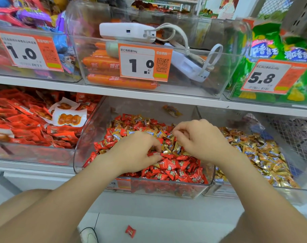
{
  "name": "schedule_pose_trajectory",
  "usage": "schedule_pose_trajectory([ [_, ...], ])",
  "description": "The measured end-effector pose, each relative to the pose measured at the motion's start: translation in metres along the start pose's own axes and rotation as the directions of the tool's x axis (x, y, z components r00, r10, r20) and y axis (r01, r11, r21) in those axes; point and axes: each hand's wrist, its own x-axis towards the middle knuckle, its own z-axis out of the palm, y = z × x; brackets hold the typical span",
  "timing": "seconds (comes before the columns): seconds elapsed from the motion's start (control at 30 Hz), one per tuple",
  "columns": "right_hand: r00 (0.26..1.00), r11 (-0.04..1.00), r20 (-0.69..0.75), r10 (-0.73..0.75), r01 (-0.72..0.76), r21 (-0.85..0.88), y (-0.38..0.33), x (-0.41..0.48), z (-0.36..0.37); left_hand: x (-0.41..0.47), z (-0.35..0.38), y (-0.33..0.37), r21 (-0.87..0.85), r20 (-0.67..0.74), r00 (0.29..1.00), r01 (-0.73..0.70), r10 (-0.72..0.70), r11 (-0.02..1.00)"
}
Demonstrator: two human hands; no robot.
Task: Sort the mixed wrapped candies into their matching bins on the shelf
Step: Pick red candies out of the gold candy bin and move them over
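Reaching into the middle clear plastic bin (86,141) on the lower shelf, we have both hands over a heap where red wrapped candies (175,165) and gold wrapped candies (168,149) lie mixed, red thickest toward the front wall. Our left hand (137,151) lies on the pile with its fingers (156,143) curled down; thumb and forefinger touch red pieces, but we cannot tell whether one is pinched. Our right hand (200,137) hovers just above the gold pieces at the heap's middle, its fingers (181,131) curled with the tips drawn together; we cannot tell whether they hold anything.

Just to the right, a second clear bin (219,192) holds an all-gold candy pile (265,155). To the left, a third clear bin (26,155) is full of flat red snack packets (26,123). Above, a clear upper bin (184,85) carries orange sausages (114,81), a white power bank (128,32) with a white cable (175,32), and an orange price tag (144,62).

The white shelf board (149,95) overhangs the back of the middle bin, leaving open space between it and our hands. The bin's low front lip sits under our forearms. On the pale floor (166,225) below lies one stray red candy (130,231), near a white shoe (88,235).
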Motion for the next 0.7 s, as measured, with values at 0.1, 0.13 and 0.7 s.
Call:
schedule_pose_trajectory([
  [0.1,0.995,0.996,0.070,-0.070,0.073,-0.042,0.006,-0.001,0.000,-0.001,-0.008,-0.001,0.084,-0.031,0.993,0.117,-0.114,0.990],
  [0.13,0.994,0.995,0.065,-0.087,0.090,-0.041,0.008,-0.001,-0.002,-0.002,-0.011,-0.004,0.133,-0.038,0.986,0.165,-0.161,0.977],
  [0.7,0.983,0.903,0.166,-0.073,0.136,-0.408,0.019,-0.025,-0.008,0.004,-0.009,0.014,0.201,0.130,0.991,-0.001,-0.026,0.980],
])
